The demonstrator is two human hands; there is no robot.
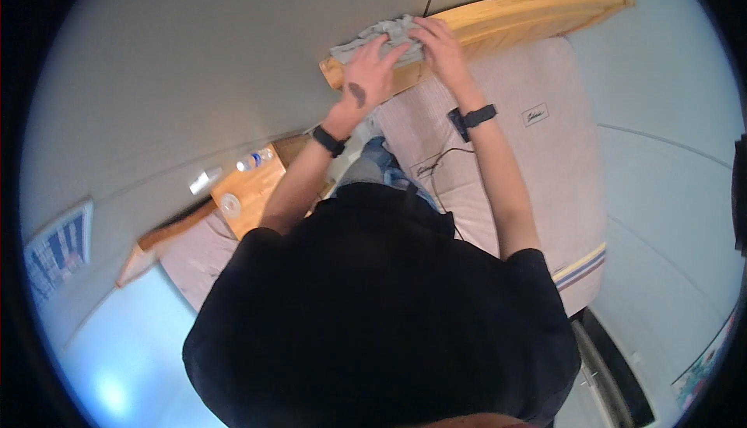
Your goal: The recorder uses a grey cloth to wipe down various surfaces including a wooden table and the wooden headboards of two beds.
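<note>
A crumpled grey cloth point(357, 48) lies along the top of the wooden headboard point(496, 16), at its left end. My left hand point(372, 69) is on the cloth, its thumb and fingers bent around a fold. To its right, my right hand point(443, 48) has its fingertips on the cloth's other end. The fingers' undersides are hidden. Each wrist wears a black band. Below the headboard is a bare pinkish mattress point(560, 189) with sewn-on labels and a striped edge.
A dark flat object point(458, 123) lies by my right wrist, with a cable point(435, 186) on the mattress. Left of me, a wooden nightstand point(251, 191) bears a glass dish point(230, 205) and a plastic bottle point(254, 160). A second bed point(195, 250) stands beyond it. The wall point(233, 37) rises behind the headboard.
</note>
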